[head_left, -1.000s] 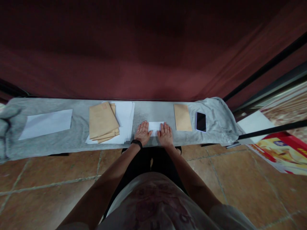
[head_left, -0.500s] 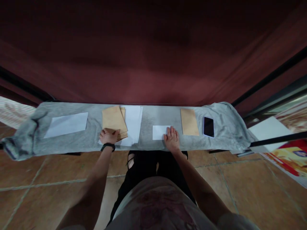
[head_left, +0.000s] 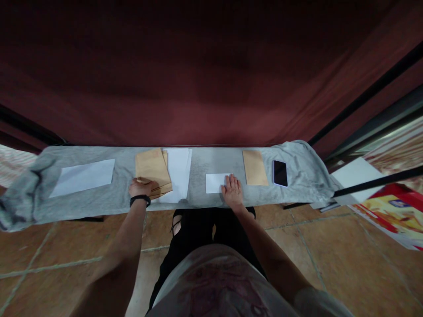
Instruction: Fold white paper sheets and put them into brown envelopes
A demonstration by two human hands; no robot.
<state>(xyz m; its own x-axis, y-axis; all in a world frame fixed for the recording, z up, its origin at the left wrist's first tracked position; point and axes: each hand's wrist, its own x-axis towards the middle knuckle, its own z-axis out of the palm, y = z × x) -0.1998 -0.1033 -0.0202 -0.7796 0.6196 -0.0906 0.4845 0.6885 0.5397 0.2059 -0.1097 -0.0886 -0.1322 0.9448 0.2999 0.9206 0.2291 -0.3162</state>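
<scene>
Left hand [head_left: 140, 188] at the near-left corner of the stacked brown envelopes [head_left: 152, 165] on the bench [head_left: 216, 160], grip unclear; right hand [head_left: 232, 191] flat, unclenched, over the right end of a white slip [head_left: 214, 183]. Seems an envelope-picking step; the next move calls for parting one cleanly.

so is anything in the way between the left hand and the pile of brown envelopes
Nothing visible: the left hand is at the near left corner of the brown envelopes, touching them. The right hand is well apart, on the small white paper.
</scene>
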